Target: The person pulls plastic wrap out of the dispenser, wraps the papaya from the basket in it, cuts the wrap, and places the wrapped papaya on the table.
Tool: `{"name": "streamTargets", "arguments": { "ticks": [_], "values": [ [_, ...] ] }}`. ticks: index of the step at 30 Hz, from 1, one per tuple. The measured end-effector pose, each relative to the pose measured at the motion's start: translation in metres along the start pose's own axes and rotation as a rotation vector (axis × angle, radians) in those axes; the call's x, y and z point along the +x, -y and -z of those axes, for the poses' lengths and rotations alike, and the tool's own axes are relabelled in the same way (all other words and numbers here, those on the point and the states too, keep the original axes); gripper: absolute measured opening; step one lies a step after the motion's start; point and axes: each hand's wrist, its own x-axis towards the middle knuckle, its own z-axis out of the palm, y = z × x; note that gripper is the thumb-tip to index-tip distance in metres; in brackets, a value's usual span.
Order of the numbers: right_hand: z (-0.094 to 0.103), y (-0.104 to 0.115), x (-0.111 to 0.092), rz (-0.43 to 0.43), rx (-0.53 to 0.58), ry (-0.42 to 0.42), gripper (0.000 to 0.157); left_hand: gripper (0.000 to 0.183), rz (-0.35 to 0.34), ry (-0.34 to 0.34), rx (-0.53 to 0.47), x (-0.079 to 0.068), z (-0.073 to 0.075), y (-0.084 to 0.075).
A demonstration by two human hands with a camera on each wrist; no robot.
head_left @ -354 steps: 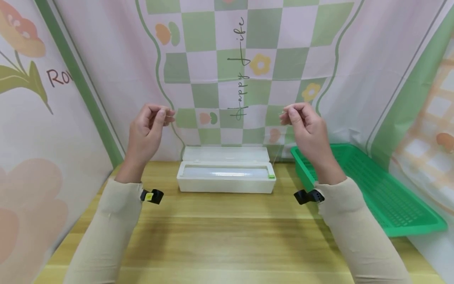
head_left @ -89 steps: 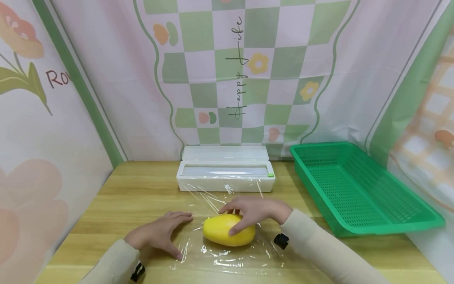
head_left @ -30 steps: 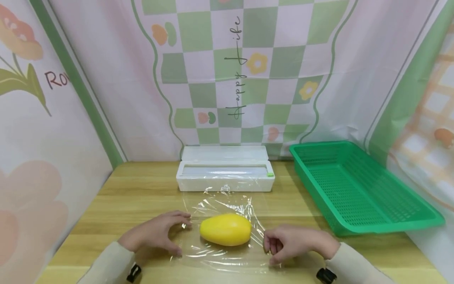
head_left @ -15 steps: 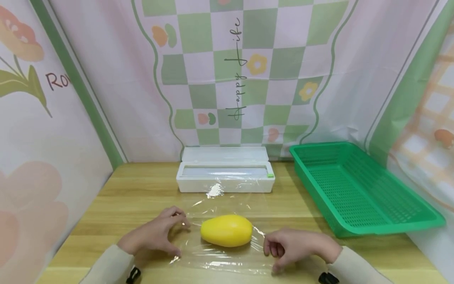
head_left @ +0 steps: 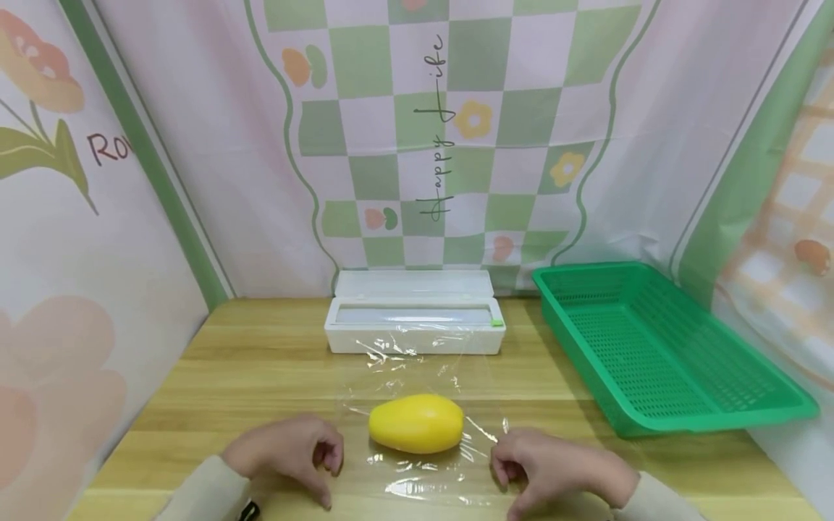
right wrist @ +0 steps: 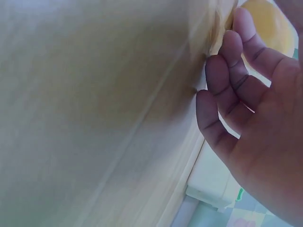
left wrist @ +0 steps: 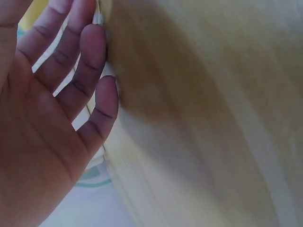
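Observation:
A smooth yellow papaya-shaped fruit (head_left: pixel 417 424) lies on its side on a sheet of clear cling film (head_left: pixel 412 486). The film runs back to a white cling film box (head_left: pixel 414 340), whose lid stands raised. At the sheet's left edge, my left hand (head_left: pixel 293 450) rests fingertips down, fingers loosely bent and thumb apart. My right hand (head_left: pixel 547 467) sits likewise at the right edge, its fingertips against film and table. In the left wrist view, relaxed fingers (left wrist: pixel 90 52) touch the wood. The right wrist view shows bent fingers (right wrist: pixel 220 80) at the film's edge, the fruit behind.
A green perforated plastic basket (head_left: pixel 651 362) stands at the right side of the wooden table (head_left: pixel 247 362). A green cutter tab (head_left: pixel 497 323) sits at the box's right end. Patterned cloth (head_left: pixel 430 145) hangs behind and at both sides.
The film was held up, then laid down, and my right hand set the fruit on it and let go. Lately both hands have slid nearer me along the film's sides.

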Motion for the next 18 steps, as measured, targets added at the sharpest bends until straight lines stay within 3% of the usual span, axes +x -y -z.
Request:
{"name": "streamTargets", "arguments": {
  "ticks": [7, 13, 18],
  "values": [
    [-0.002, -0.002, -0.001, 0.050, -0.090, -0.013, 0.022, 0.017, 0.024, -0.015, 0.032, 0.001, -0.004, -0.003],
    [-0.001, -0.002, 0.000, 0.067, -0.068, -0.021, 0.019, 0.014, 0.020, -0.011, 0.033, 0.001, -0.002, -0.004],
    [0.003, 0.001, -0.003, 0.021, 0.014, -0.013, 0.017, 0.012, 0.032, -0.005, -0.025, 0.001, 0.005, -0.012]
  ]
}}
